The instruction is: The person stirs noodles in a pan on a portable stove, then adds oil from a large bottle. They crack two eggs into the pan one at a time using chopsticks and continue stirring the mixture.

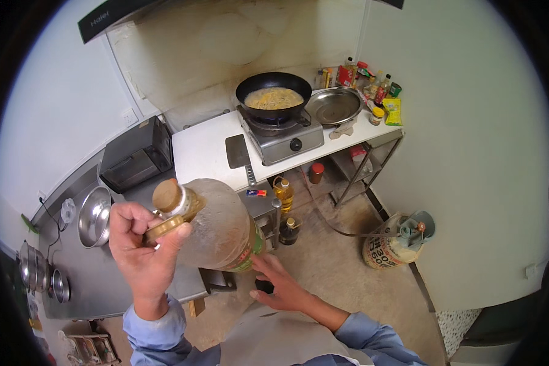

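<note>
My left hand (144,251) grips the brown ring handle (164,231) at the neck of a large plastic jug (215,224). Its brown screw cap (168,196) is on. The jug tilts, its neck toward the left and its green and red label on the right; its walls look cloudy. Beside the jug's lower end is my right hand (283,286), fingers spread and the fingertips at the label, thumb apart from it. Beyond, a black wok (273,78) with yellowish food in liquid (274,98) stands on a gas stove (293,139).
A cleaver (237,152) lies on the white counter (201,151), left of the stove. Right of the wok are a metal basin (334,106) and several seasoning bottles. An oven (137,155) and a steel bowl (94,217) stand left. A hose (322,215) runs to a gas cylinder (393,242).
</note>
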`<act>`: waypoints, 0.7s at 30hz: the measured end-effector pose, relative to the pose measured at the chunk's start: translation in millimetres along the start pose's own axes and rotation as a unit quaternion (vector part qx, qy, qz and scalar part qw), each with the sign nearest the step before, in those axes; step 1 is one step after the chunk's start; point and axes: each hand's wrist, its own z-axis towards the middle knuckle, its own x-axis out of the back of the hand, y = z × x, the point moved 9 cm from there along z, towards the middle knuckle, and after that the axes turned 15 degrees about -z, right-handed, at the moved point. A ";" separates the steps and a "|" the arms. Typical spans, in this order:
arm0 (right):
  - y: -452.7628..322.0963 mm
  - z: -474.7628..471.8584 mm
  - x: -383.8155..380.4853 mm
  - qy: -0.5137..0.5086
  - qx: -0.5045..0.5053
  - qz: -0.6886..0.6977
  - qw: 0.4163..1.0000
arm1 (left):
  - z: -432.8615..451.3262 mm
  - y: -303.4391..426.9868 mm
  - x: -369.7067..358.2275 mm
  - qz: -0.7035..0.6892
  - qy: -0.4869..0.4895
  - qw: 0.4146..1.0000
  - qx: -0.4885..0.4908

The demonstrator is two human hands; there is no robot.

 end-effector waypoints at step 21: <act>160.0 154.1 -18.3 -0.177 -0.080 -0.031 0.980 | 45.7 -165.3 7.2 0.159 -0.023 0.983 -0.089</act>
